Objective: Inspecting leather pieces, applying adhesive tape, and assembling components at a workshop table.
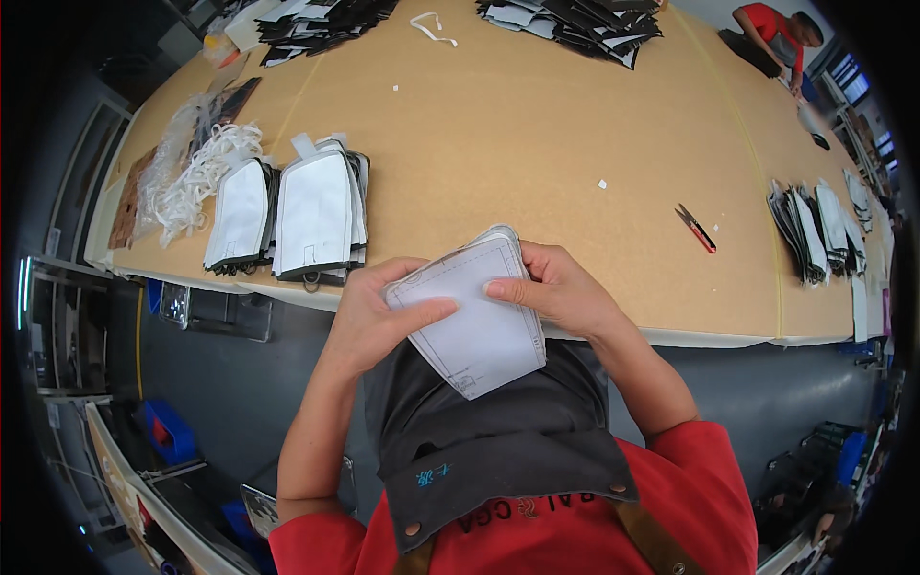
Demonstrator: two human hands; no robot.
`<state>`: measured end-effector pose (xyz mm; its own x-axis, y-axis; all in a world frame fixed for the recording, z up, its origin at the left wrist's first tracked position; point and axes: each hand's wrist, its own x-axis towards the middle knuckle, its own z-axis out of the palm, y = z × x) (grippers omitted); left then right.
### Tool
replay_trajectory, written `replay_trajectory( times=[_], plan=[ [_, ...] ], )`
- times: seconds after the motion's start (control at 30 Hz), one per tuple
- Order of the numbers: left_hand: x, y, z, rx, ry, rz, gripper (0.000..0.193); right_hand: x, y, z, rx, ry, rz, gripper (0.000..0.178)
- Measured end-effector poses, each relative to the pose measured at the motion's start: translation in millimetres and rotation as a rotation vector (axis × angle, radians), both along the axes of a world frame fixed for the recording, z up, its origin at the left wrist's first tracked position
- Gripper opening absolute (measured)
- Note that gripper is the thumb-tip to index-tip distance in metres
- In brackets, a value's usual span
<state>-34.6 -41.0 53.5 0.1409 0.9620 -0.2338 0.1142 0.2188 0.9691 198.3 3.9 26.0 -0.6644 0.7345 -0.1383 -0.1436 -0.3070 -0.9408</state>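
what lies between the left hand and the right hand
In the head view, a white piece: the left hand grips its left edge, the right hand its upper right edge.

Table [498, 134]: tan top, yellow lines running across it. At the near left edge, two stacks of white-and-black panels — the larger stack [316, 216] just beside the smaller stack [240, 211]. Next to these, tangled white straps [211, 165] and clear plastic sheeting [163, 182]. Far side: two dark-and-white piles, left pile [326, 27] and right pile [580, 27] — a white strip [437, 36] between. Right: red-handled snips [705, 241], panel bundles [810, 230].
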Motion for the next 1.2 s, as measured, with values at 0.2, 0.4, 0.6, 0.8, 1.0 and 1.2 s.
replay_trajectory(
  times=[0.2, 0.4, 0.6, 0.8, 1.0, 1.2],
  plan=[
    [18, -7, -28, 0.076, -0.429, 0.283, 0.039, -10, 2, -14, 0.008, -0.042, -0.114, 0.034],
    [37, -6, -38, 0.026, -0.619, 0.364, 0.038, -15, -18, -33, -0.183, 0.095, -0.28, 0.042],
    [36, -7, -46, 0.093, -0.632, 0.243, 0.046, -17, -26, -45, -0.236, 0.142, -0.361, 0.044],
    [37, -5, -50, 0.265, -0.472, 0.191, 0.045, -19, -28, -44, -0.268, 0.176, -0.397, 0.045],
    [36, -3, -50, 0.43, -0.229, 0.226, 0.041, -21, -30, -46, -0.28, 0.174, -0.419, 0.045],
    [34, 2, -54, 0.519, -0.12, 0.251, 0.032, -26, -29, -48, -0.306, 0.174, -0.431, 0.044]
  ],
)
